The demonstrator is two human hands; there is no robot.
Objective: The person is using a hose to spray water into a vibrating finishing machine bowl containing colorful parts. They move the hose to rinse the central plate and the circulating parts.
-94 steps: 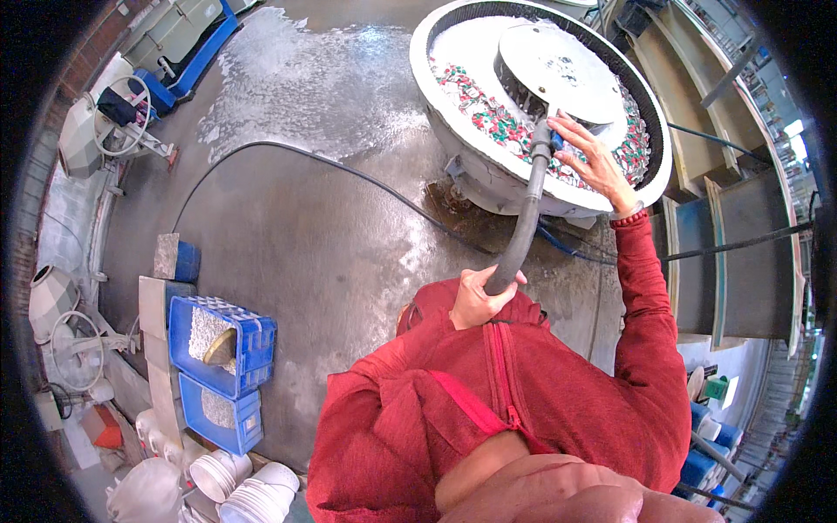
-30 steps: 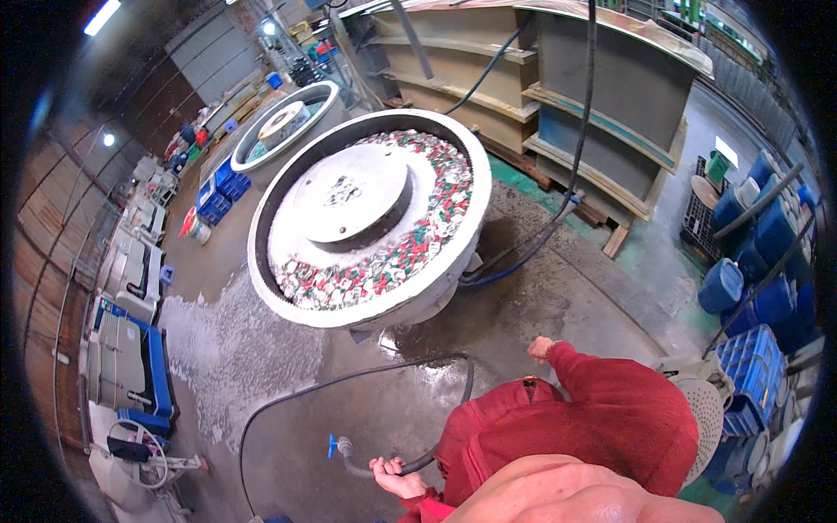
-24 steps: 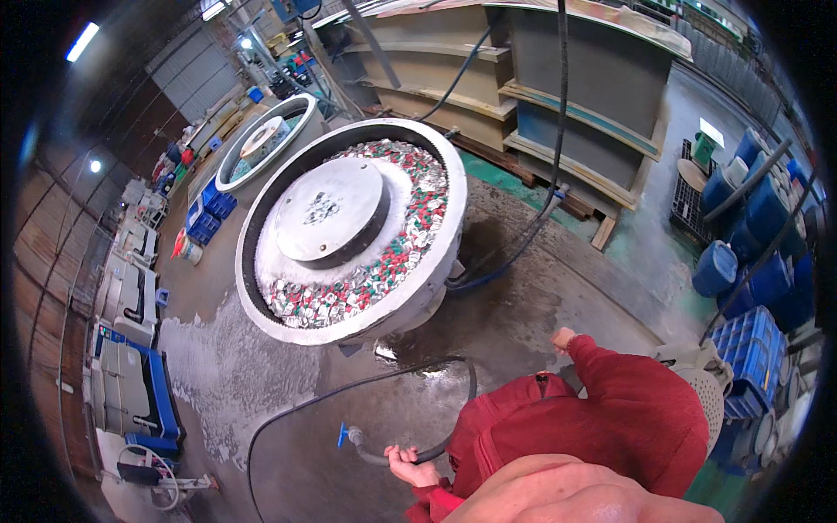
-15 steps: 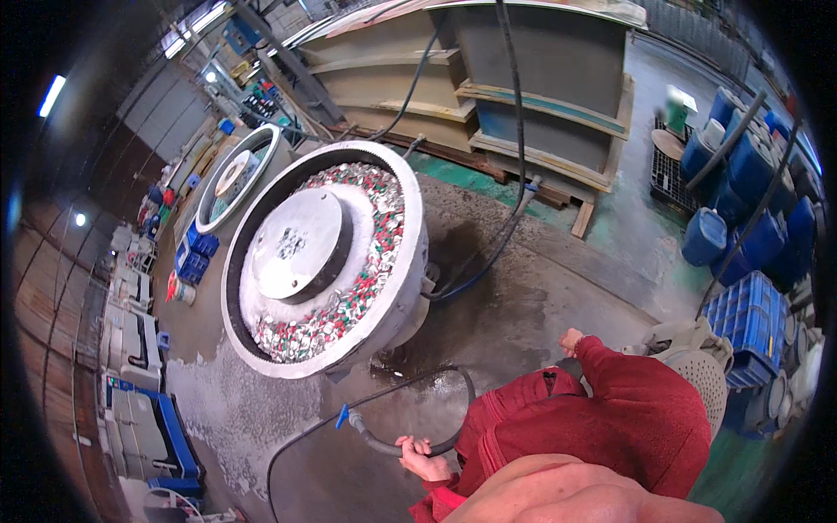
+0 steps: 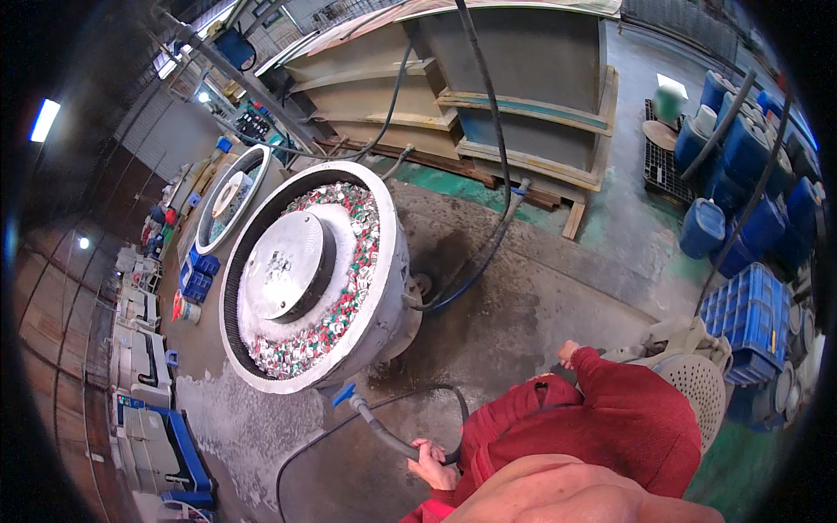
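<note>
My left hand point(image 5: 432, 466) is wrapped round a dark hose point(image 5: 384, 433) near the lower middle. A blue-handled valve point(image 5: 346, 395) sits at the hose's end, just below the rim of a big round vibratory tumbling bowl point(image 5: 394, 253). Many small white, red and green pieces point(image 5: 357, 288) fill the bowl's ring-shaped channel, with white foam point(image 5: 261, 322) along its inner side. A round metal lid point(image 5: 283, 261) covers the hub. My right hand point(image 5: 569, 353) hangs out by the red sleeve, fingers curled, with nothing visible in it.
A second round bowl point(image 5: 228, 199) stands behind the first. A large ribbed tank point(image 5: 523, 78) is at the back, with hoses hanging before it. Blue drums point(image 5: 703, 228), a blue crate point(image 5: 745, 322) and a perforated chair point(image 5: 693, 388) are on the right. The floor point(image 5: 209, 418) is wet and foamy.
My left hand has lifted the hose slightly, and its valve end is now nearer the bowl's lower rim. The view has shifted a little. My right hand stays near my side.
</note>
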